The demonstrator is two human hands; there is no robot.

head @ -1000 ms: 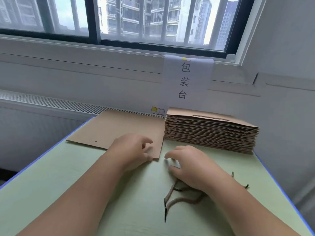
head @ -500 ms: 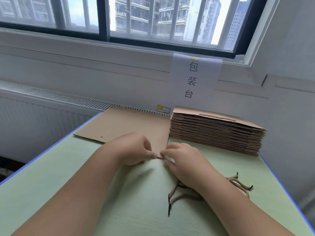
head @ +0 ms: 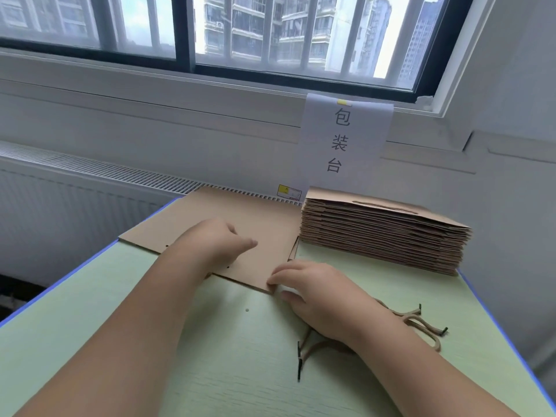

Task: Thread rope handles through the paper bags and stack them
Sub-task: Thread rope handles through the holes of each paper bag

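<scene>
A flat paper bag (head: pixel 240 218) of matt brown kraft lies on the far left part of the table (head: pixel 210 356), with small punched holes along its near edge. The left hand (head: pixel 210 245) rests on top of it, forefinger stretched out to the right and the other fingers loosely bent. The right hand (head: pixel 316 293) has its bent fingertips together on the bag's near right corner, with the thumb apart on the table just beside it; whether it pinches the corner I cannot tell. To the right, at the far edge, stands a neat stack of paper bags (head: pixel 382 239), its layered edges ridged. Twisted tan rope handles (head: pixel 421 323) with dark tips lie loose on the near right, partly under the right forearm. The table is pale green with a faint wood grain and a blue rim. Behind it run a slotted white radiator grille (head: pixel 120 173), a white wall with a hanging paper sign (head: pixel 343 139), and a dark-framed window (head: pixel 210 34)
</scene>
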